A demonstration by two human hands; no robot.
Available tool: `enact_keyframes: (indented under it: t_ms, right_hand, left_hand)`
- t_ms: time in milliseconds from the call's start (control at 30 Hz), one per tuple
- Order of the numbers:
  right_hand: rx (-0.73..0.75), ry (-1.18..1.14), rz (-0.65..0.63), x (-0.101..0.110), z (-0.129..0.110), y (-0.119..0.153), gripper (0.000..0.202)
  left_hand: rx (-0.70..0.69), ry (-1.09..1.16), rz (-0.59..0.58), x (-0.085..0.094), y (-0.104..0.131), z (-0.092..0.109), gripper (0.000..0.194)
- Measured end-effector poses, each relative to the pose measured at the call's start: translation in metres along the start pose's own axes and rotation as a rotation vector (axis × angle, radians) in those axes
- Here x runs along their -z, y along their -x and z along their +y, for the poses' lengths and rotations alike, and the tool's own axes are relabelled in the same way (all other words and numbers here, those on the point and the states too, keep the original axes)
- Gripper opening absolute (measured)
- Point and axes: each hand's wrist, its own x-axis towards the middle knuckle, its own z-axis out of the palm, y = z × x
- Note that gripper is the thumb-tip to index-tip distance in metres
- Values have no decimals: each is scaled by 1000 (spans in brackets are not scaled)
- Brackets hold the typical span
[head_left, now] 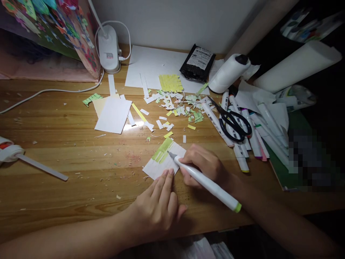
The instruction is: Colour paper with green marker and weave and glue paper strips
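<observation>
A small white piece of paper [152, 171] lies on the wooden table, its upper part covered with a yellow-green coloured patch [162, 149]. My left hand [159, 205] rests with outstretched fingers on the paper's lower edge, pressing it flat. In my right hand [203, 165] is a white marker [212, 187] with a lime-green end, gripped like a pen. The marker's tip meets the paper at the right side of the green patch, where streaks of white show between the strokes.
Paper scraps [172, 102] and a yellow woven-looking piece [170, 83] lie beyond the paper. Black-handled scissors [234, 124] rest on several markers [241, 158] at right. A white roll [229, 73], a black packet [197, 63], blank cards [114, 115] and a lamp base [108, 50] stand further back.
</observation>
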Motion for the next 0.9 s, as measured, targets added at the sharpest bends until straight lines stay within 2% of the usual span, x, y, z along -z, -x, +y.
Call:
enact_keyframes:
  t_ms: [100,233,367,500,667,800,900]
  right_hand:
    - [-38,42,24,-1,0,1,19]
    - [77,23,-49,-2,0,4,16]
    - [60,157,-42,1,-1,3,11]
    - [176,184,-118,4,-3,-1,7]
    - [54,235,-81,7,-2,-3,10]
    - [103,190,-110,8,-2,-2,9]
    - [50,211,-70,8,-1,-3,11]
  left_hand:
    - [-1,0,-3,0,0,0,27]
    - [3,-8,3,1,0,0,28]
    - [-4,-7,-4,2,0,0,28]
    - [-11,-8,-11,1,0,0,28]
    - [-1,0,1,0,1,0,27]
    - [-6,-10,-3,0,2,0,28]
    - [-1,-10,-1,0,3,0,28]
